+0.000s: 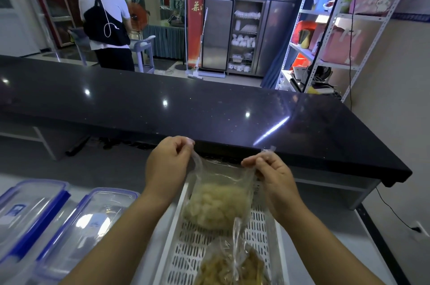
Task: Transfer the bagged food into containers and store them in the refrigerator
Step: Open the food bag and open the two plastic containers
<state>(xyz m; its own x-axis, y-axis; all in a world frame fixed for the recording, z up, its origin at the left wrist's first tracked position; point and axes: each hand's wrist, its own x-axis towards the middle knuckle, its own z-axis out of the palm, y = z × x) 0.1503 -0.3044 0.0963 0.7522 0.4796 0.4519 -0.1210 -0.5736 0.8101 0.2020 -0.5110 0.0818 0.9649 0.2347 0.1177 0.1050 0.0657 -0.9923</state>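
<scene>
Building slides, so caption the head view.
Left hand and right hand pinch the clear food bag over a white slotted tray beside lidded containers.

A glossy black counter [186, 103] (ceiling lights glint off it) spans the room. Behind its middle stand a steel cabinet [249, 28] holding white dishes and a red banner [197, 17]. Behind its right end is a white shelf rack [337, 28] by a pale wall [395, 122]. Behind its left is a person in a white cap [107, 19].

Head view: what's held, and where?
Clear bag of pale food, pinched at its top edge: left hand at the left corner, right hand at the right.
</scene>
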